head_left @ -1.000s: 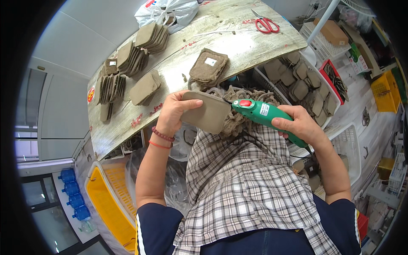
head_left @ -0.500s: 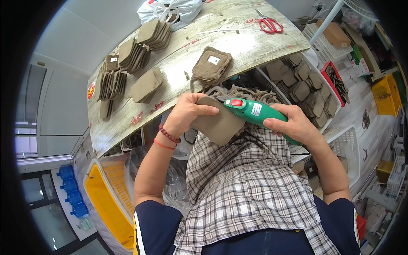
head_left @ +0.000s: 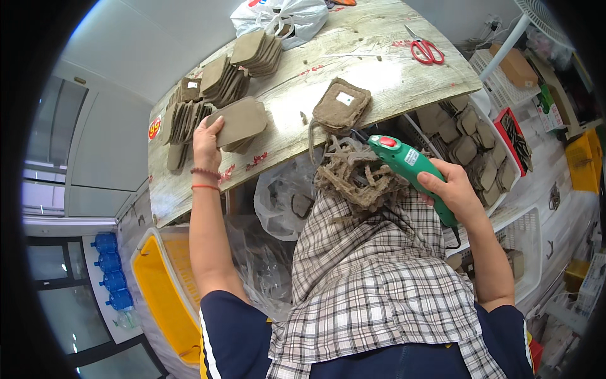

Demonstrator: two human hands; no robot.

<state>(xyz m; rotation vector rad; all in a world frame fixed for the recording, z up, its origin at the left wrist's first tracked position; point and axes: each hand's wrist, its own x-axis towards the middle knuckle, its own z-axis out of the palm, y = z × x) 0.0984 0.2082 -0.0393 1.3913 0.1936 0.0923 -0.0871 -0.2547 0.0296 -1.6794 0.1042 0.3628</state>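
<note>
Currently, left grip [head_left: 207, 142] pinches brown pad [head_left: 243, 120]; right grip [head_left: 456, 188] encloses green tool [head_left: 409, 165]; its tip's nearness to scraps [head_left: 361, 182] risks snagging.

Found on table [head_left: 394, 85]: stacks of brown pads [head_left: 254, 52] at left, fuzzy tagged pad [head_left: 341, 112] near front edge. Noted farther back: red-handled scissors [head_left: 421, 44], white plastic bag [head_left: 298, 19].
</note>
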